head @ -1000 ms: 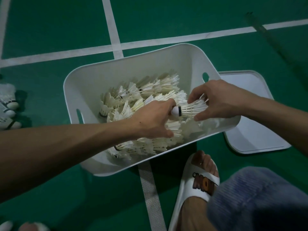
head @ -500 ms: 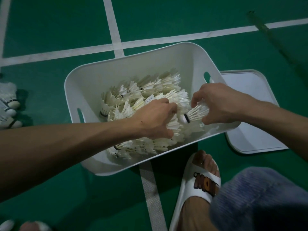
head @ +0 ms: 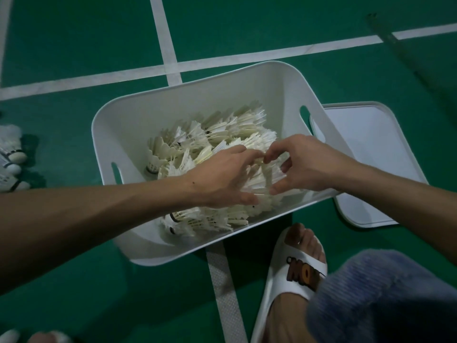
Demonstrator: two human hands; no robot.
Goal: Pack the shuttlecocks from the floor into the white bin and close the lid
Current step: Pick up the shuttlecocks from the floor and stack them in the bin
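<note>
Both hands are reaching into the white plastic bin (head: 173,105), which is sitting open on the green court floor (head: 74,45). The left hand (head: 222,179) and right hand (head: 306,164) are curling round white feathered shuttlecocks (head: 222,129) heaped inside, hiding the pile's middle. The flat white lid (head: 371,157) is lying just right of the bin, and loose shuttlecocks (head: 11,157) are lying well left.

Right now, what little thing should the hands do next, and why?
Probably lift the left hand off the pile in the white bin and reach for the loose shuttlecocks on the floor at the left. The right hand is on that pile too, those loose ones are not yet packed, and the lid lies on the floor beside the bin.
</note>
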